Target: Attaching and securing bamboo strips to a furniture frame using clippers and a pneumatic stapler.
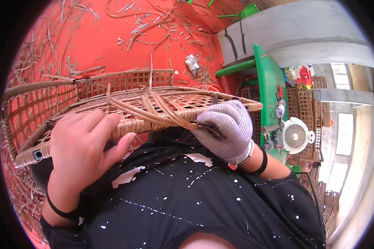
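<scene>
A woven rattan basket point(120, 81) with open lattice sides lies across my lap. Its near edge point(135, 127) is a bar wrapped in flat rattan, and a square dark hole shows at the left end. My bare left hand point(85, 143) grips that edge, fingers over the top and thumb on the near side. At the right part of the edge, my right hand point(226, 128), in a grey striped glove, is closed on a rattan strip point(172, 118). The strip loops back over the edge from a point left of the glove. A dark thin piece beside the gloved fingers is partly hidden.
Rattan offcuts point(143, 27) and a crumpled white thing point(192, 64) litter the red floor beyond the basket. To the right stand a green table point(266, 79) with small tools, a white fan point(295, 135) and stacked woven baskets point(305, 108). A grey pillar point(295, 31) lies farther off.
</scene>
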`<state>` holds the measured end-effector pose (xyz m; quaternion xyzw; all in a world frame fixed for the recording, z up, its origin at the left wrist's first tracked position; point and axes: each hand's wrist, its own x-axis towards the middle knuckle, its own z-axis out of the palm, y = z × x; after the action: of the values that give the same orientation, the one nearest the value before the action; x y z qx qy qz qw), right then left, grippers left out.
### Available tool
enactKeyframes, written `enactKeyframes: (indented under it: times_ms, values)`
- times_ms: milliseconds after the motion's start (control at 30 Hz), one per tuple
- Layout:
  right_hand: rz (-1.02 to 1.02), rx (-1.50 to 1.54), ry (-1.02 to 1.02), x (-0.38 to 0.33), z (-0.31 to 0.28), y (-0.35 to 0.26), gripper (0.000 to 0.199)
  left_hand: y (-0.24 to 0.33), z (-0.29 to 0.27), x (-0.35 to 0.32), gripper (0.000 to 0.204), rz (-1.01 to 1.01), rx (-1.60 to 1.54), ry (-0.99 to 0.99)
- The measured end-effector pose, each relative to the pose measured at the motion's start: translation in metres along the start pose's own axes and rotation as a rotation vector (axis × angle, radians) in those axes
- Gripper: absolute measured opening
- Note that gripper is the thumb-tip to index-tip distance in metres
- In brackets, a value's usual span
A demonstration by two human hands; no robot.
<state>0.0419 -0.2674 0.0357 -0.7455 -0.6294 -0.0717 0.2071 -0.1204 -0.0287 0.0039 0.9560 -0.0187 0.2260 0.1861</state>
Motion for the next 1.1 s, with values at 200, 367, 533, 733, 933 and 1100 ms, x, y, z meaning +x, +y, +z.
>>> enactKeyframes:
  times_ms: [200,367,533,733,933,1100]
  values:
    - [0.065,-0.046,0.167,-0.006,0.009,-0.008,0.022,0.000,0.000,-0.001,0.028,0.016,0.014,0.027]
    - [1.091,0.908,-0.210,0.012,-0.016,-0.018,0.015,0.000,0.000,-0.005,0.027,-0.030,-0.011,-0.036]
    - [1.213,1.157,-0.453,0.033,-0.046,0.001,0.024,0.001,-0.001,-0.005,0.027,-0.041,-0.016,-0.043]
    - [0.634,0.306,-0.249,0.028,-0.026,0.016,0.019,0.003,-0.003,0.000,0.028,-0.037,-0.005,-0.091]
    - [0.766,0.558,-0.445,0.054,-0.022,0.068,0.020,0.002,-0.005,0.002,0.032,-0.063,-0.016,-0.134]
    - [0.681,0.624,-1.018,0.089,-0.003,0.138,0.027,0.003,-0.006,0.013,0.032,-0.077,-0.022,-0.185]
